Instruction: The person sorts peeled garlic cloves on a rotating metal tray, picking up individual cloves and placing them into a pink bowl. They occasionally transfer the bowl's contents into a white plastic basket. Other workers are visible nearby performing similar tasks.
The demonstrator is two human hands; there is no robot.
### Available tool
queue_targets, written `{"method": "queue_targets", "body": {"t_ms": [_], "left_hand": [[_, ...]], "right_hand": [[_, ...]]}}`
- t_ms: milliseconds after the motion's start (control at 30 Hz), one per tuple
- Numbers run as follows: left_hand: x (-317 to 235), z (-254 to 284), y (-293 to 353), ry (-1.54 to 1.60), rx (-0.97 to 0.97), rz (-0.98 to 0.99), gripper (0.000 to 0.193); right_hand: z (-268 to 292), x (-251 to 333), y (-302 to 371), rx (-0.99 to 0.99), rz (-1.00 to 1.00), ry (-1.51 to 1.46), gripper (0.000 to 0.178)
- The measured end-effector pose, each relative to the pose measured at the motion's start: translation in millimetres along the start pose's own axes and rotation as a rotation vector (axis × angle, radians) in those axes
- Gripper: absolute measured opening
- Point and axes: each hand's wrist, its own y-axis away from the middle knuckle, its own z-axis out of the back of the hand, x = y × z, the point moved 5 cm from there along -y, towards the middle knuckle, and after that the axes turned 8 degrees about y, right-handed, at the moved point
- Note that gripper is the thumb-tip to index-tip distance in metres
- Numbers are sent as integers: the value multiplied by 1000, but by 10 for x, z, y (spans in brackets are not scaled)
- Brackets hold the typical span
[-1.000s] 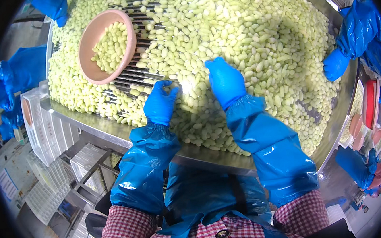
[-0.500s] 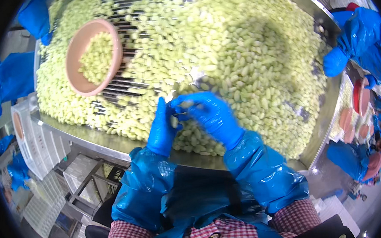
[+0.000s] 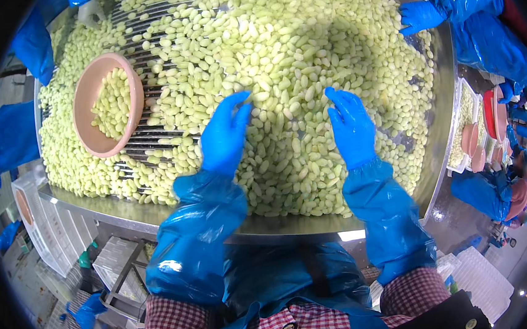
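A thick layer of pale green, oval grapes (image 3: 287, 156) covers a metal sorting table. My left hand (image 3: 227, 133), in a blue glove, is over the grapes left of the middle, its thumb and fingers apart. To the right of it, my right hand (image 3: 351, 120) reaches over the heap, also gloved in blue, fingers stretched forward. No held grape shows in either hand; whether the fingertips touch the fruit I cannot tell. A pink bowl (image 3: 80, 117), partly filled with grapes, stands tilted on the table's left side.
Dark slats (image 3: 159, 135) show between grapes near the bowl. A raised metal rim (image 3: 281, 226) borders the table's near side. A co-worker's gloved hand (image 3: 420, 16) reaches over the far right; another's pale-gloved hand (image 3: 91, 14) is at the far left. White crates (image 3: 58, 224) stand lower left.
My hands were close together over the near grapes; now they are apart, the right one further right and both further forward. The bowl appears lower and more to the left in view.
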Motion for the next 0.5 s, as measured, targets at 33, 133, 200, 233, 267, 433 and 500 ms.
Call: {"method": "queue_targets", "body": {"t_ms": [33,133,200,233,267,433,500], "left_hand": [[-16,-151,-130,-229,57,-51,33],[35,-446,-421,-632,147,-175,33],[160,-524,-495,-738,211,-124,34],[193,-509,-495,-800,193,-140,34],[226,-476,-474,-732,204,-130,34],[407,-85,-184,129,120,327,35],[471,-16,-18,613,34,629,32]], "right_hand": [[-105,-90,-103,34,46,71,30],[-323,-324,-266,194,12,177,25],[-392,-414,-246,363,-177,142,22],[-366,-368,-213,381,-206,77,21],[-307,-322,-195,361,-239,102,22],[-257,53,-163,332,-223,-171,26],[-372,184,-194,303,-82,-171,29]]}}
